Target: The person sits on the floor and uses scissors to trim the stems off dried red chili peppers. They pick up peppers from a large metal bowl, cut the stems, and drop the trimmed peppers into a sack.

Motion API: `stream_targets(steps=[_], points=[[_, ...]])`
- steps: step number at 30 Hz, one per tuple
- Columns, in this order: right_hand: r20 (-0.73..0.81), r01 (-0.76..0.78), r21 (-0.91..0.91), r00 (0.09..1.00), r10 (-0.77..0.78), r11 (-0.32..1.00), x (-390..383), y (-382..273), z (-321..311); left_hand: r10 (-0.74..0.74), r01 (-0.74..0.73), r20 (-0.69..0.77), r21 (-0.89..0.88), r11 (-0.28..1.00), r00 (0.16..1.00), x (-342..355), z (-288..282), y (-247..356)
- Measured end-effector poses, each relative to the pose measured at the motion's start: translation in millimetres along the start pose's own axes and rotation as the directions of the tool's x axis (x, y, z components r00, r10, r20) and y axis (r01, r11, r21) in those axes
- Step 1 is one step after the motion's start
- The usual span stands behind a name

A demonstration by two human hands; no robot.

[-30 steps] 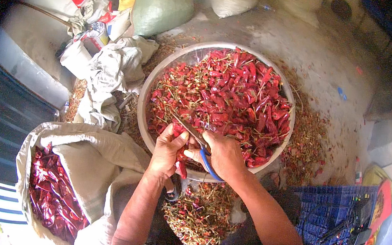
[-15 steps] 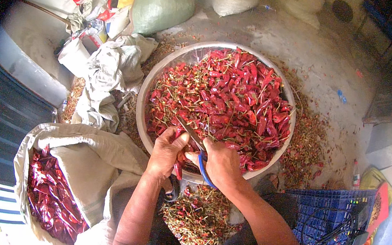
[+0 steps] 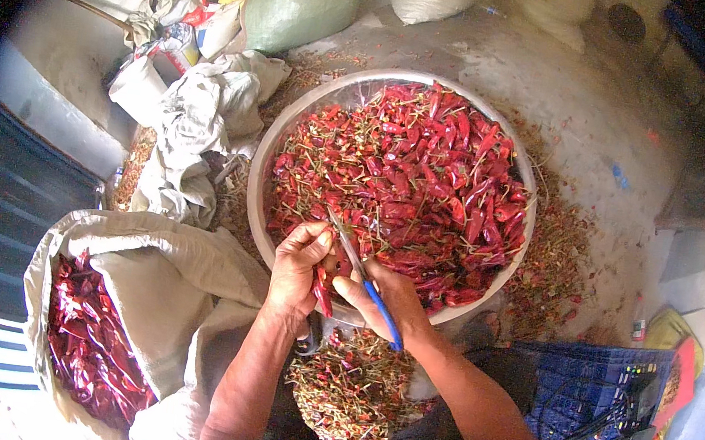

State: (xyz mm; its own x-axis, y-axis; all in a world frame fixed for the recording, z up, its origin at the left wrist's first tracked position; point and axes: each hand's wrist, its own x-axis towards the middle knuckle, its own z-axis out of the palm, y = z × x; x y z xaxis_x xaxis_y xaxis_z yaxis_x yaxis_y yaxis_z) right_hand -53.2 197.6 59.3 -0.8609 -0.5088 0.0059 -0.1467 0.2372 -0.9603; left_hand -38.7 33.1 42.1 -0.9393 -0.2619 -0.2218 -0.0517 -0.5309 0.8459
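Observation:
A wide round metal basin (image 3: 261,208) is heaped with dried red chilies (image 3: 429,177), many with stems on. Over its near rim, my left hand (image 3: 297,266) is closed on a red chili (image 3: 323,294), whose body hangs below the fingers. My right hand (image 3: 386,300) grips a pair of scissors (image 3: 374,292) with blue handles. The blades point up and left, lying close by the left fingertips. Part of the chili between the two hands is hidden by the fingers.
An open cloth sack (image 3: 155,301) of red chilies stands at the left. Cut stems (image 3: 352,389) lie in a heap between my legs. A blue plastic crate (image 3: 589,385) is at the right. Crumpled white sacks (image 3: 191,128), a white bucket (image 3: 138,89) and large full bags (image 3: 301,0) stand farther back.
The scissors have turned steeper, and their blue handles show more fully. My right hand has shifted slightly down. The whole view has moved a little.

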Motion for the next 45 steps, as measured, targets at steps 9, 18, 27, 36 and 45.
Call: stream_targets(steps=[9, 18, 27, 36, 45], points=[[0.462, -0.352, 0.821, 0.872, -0.162, 0.449, -13, 4, -4, 0.061, -0.004, 0.226, -0.241, 0.971, 0.972, -15, 9, 12], [0.265, -0.132, 0.848, 0.944, -0.195, 0.513, -4, -12, -42, -0.051, 0.047, -0.004, -0.281, 0.959, 0.999, -15, -21, 41], [0.442, -0.289, 0.791, 0.879, -0.178, 0.540, 1, -16, -30, -0.017, 0.016, -0.001, 0.290, 0.957, 1.000, -10, -1, 32], [0.510, -0.334, 0.789, 0.825, -0.246, 0.515, -5, -21, -16, -0.234, 0.223, 0.324, 0.070, 0.972, 0.917, -19, 7, 12], [0.704, -0.034, -0.151, 0.697, 0.132, 0.988, -9, -37, -42, 0.118, -0.086, -0.137, 0.218, 0.972, 0.983, -8, -12, 42]])
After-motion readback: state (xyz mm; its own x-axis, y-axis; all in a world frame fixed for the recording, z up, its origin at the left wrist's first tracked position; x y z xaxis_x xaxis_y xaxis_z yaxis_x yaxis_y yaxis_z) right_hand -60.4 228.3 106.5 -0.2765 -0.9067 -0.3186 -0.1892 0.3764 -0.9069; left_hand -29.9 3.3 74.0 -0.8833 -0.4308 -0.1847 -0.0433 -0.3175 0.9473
